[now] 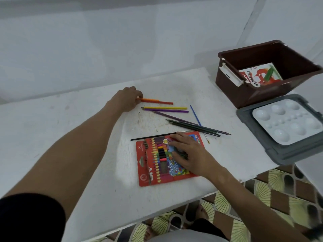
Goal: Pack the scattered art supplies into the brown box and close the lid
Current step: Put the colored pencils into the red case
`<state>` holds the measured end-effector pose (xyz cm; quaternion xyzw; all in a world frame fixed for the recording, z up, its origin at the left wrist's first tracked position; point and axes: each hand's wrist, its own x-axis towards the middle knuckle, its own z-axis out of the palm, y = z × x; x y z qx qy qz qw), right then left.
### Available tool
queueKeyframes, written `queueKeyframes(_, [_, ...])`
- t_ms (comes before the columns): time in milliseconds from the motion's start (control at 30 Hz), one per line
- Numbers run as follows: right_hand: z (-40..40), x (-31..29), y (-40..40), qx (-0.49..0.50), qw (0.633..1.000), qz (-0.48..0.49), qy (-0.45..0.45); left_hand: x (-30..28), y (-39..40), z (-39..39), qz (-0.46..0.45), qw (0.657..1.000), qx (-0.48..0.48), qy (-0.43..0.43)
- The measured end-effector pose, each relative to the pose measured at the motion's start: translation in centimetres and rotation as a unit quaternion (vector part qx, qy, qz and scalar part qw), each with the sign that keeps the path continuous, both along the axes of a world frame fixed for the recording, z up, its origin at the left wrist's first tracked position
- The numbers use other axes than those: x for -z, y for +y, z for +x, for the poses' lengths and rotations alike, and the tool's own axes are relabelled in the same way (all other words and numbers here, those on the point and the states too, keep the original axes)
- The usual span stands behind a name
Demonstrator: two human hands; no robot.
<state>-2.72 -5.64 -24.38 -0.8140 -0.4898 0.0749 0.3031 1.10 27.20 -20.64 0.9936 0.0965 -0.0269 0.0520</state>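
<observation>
Orange pencil (150, 100): lies left-right | left hand (125, 100) pinches its left end | right hand (188, 152) flat on pencil pack (157, 165)

- Left arm (73, 154): bare from the hand up to a short black sleeve (29, 217).
- Right arm (244, 198): bare, no sleeve visible.
- Light grey garment (183, 235) at the lower frame edge.
- Bare feet (202, 211).

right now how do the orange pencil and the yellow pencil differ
The orange pencil is pinched at its left end by the left hand; the yellow pencil lies free, touched by no hand. The orange pencil lies farther from the person, the yellow pencil nearer, right beside the purple pencil. Both lie flat on the white table, roughly parallel, outside the brown box.
</observation>
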Motion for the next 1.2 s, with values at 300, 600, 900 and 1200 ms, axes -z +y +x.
queueKeyframes(300, [-0.1, 0.2, 0.0, 0.012, 1.0, -0.015, 0.012, -0.9, -1.0, -3.8, -0.043, 0.997, -0.051, 0.038])
queueKeyframes(600, [-0.2, -0.3, 0.1, 0.005, 1.0, -0.002, 0.0, -3.6, -3.0, -12.8, -0.071, 0.992, -0.104, 0.023])
queueKeyframes(900, [-0.3, -0.4, 0.2, 0.001, 1.0, 0.004, -0.002, -4.2, -6.0, -24.3, -0.037, 0.991, -0.091, 0.092])
queueKeyframes(1200, [-0.4, -0.4, 0.2, 0.008, 1.0, 0.003, 0.006, -3.0, -7.2, -26.5, -0.039, 0.991, -0.08, 0.098])
